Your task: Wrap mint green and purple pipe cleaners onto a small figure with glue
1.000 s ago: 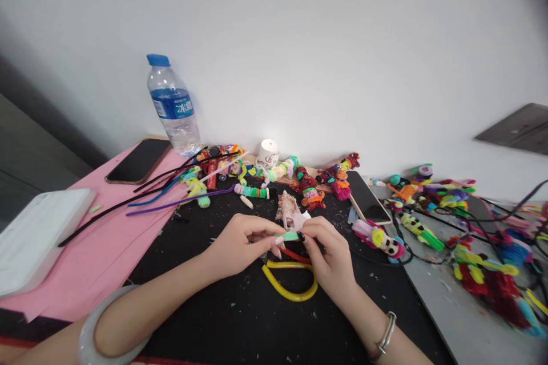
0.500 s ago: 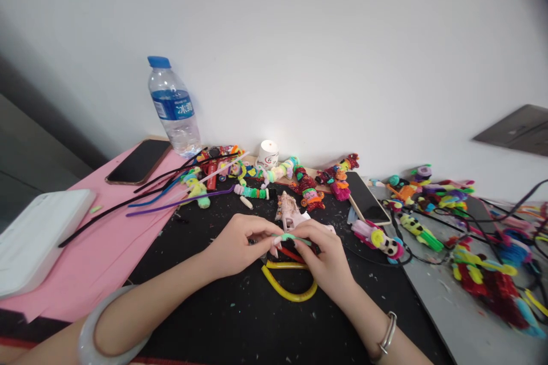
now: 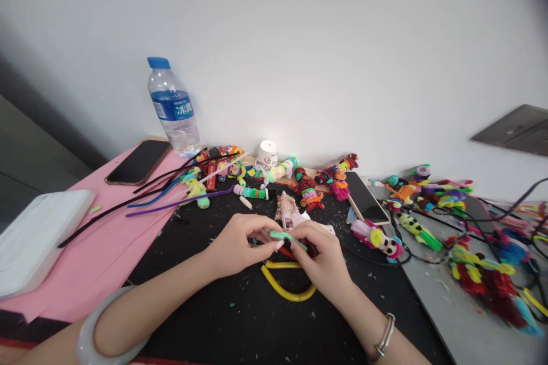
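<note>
A short mint-green pipe cleaner piece (image 3: 280, 235) is pinched between my hands over the black mat. My left hand (image 3: 240, 245) is closed on its left end, thumb and fingertips meeting. From the other side my right hand (image 3: 323, 254) grips it, the fingers covering part of the piece. Something small and black shows at the right fingertips; I cannot tell what it is. Just beyond my hands lies a pale pink glue gun (image 3: 293, 215), partly hidden. Below them a bent yellow stem (image 3: 285, 292) rests on the mat, with a bit of red under my fingers.
Pipe cleaner figures (image 3: 308, 188) line the back beside a white paper cup (image 3: 268, 154). Long loose stems (image 3: 171, 205) lie left, near a water bottle (image 3: 173, 108), a dark phone (image 3: 139, 162) and a white box (image 3: 43, 239). Another phone (image 3: 368, 197), more figures and cables lie right.
The green piece has turned in my fingertips, and more of it shows between them. My right hand has shifted slightly; both hands stay in nearly the same place.
</note>
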The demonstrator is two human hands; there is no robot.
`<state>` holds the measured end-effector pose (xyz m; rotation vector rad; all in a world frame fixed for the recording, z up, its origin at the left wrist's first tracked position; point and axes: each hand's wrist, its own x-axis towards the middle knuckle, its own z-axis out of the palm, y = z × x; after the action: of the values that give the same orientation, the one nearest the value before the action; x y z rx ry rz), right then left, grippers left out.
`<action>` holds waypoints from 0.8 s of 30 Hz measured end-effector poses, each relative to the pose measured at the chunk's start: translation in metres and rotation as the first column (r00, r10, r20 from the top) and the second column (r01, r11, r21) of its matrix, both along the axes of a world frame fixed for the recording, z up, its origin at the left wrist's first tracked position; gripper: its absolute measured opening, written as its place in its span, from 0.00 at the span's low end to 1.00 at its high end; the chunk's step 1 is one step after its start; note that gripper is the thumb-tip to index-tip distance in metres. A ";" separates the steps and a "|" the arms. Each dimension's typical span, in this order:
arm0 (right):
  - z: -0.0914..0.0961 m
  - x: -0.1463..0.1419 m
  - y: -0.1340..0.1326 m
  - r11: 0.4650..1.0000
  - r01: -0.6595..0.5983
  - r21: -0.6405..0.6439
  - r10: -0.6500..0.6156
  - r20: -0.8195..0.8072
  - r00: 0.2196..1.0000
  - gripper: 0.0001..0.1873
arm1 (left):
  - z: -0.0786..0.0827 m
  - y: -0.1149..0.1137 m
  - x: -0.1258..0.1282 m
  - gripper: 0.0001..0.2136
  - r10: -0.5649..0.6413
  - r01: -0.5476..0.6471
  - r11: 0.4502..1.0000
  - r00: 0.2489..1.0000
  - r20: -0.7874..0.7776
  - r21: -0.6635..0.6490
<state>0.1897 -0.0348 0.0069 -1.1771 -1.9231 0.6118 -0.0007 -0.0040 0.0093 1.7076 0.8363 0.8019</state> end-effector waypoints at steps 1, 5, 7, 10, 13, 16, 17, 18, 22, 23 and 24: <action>0.000 0.000 0.000 1.000 -0.004 0.000 0.004 0.001 1.000 0.05 | 0.000 0.000 0.000 0.08 0.007 -0.007 1.000 1.000 -0.005 -0.001; 0.000 -0.002 -0.001 1.000 -0.016 0.011 0.016 -0.007 1.000 0.05 | 0.002 0.000 0.001 0.07 0.037 -0.037 0.999 0.999 -0.026 0.020; 0.000 -0.002 -0.001 1.000 -0.017 0.019 0.018 -0.009 1.000 0.05 | 0.003 -0.001 0.002 0.06 0.049 -0.048 0.998 0.998 -0.041 0.044; 0.000 -0.003 -0.002 1.000 -0.013 0.025 0.013 -0.005 1.000 0.05 | 0.003 -0.001 0.002 0.06 0.071 -0.067 0.995 0.996 -0.058 0.067; 0.001 -0.003 -0.002 1.000 -0.005 0.022 0.005 -0.012 1.000 0.05 | 0.002 0.000 0.001 0.07 0.045 -0.046 0.998 0.999 -0.026 -0.038; 0.003 0.001 -0.001 1.000 -0.004 0.007 0.004 -0.032 0.999 0.07 | 0.001 0.003 0.000 0.08 0.006 0.001 0.984 0.999 0.036 -0.177; 0.004 0.002 0.000 1.000 -0.010 -0.002 0.010 -0.037 0.999 0.07 | 0.001 0.004 -0.001 0.08 0.002 0.009 0.979 0.999 0.054 -0.202; 0.005 0.004 0.000 1.000 -0.022 -0.015 0.022 -0.040 0.999 0.08 | 0.001 0.004 -0.001 0.08 -0.001 0.016 0.976 0.997 0.071 -0.219; 0.006 0.009 0.001 0.995 -0.081 -0.060 0.078 -0.041 0.996 0.11 | 0.002 0.007 -0.002 0.08 0.002 0.025 0.969 0.994 0.107 -0.244; 0.006 0.009 0.001 0.994 -0.090 -0.064 0.087 -0.041 0.995 0.11 | 0.002 0.007 -0.003 0.08 0.000 0.026 0.971 0.994 0.107 -0.236; 0.006 0.009 0.001 0.993 -0.095 -0.064 0.093 -0.042 0.995 0.11 | 0.002 0.007 -0.003 0.08 -0.002 0.025 0.975 0.995 0.101 -0.223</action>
<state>0.1992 -0.0336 0.0131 -1.1120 -1.9469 0.7486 -0.0034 0.0035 0.0109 1.4614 0.8134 0.7478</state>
